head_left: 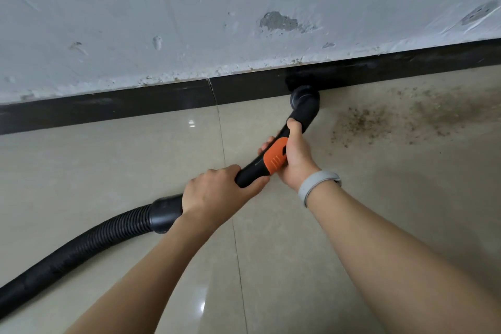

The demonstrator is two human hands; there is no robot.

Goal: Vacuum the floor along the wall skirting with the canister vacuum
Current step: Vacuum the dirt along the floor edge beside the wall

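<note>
Both hands grip the black vacuum handle: the left hand wraps its fingers over the lower end, just above the cuff where the ribbed hose joins, and the right hand curls around the upper part, beside the orange slider, with its thumb lying along the tube toward the bend. A grey wristband sits on the right wrist. Beyond the right hand the tube curves into a round black nozzle that meets the foot of the black skirting, where the beige tiled floor ends. The nozzle's tip merges with the dark skirting, so its exact contact cannot be told. Brown dirt specks lie scattered on the floor to the right of the nozzle. The hose trails off to the lower left across the floor. Above the skirting rises a scuffed white wall with a grey patch of missing plaster.
</note>
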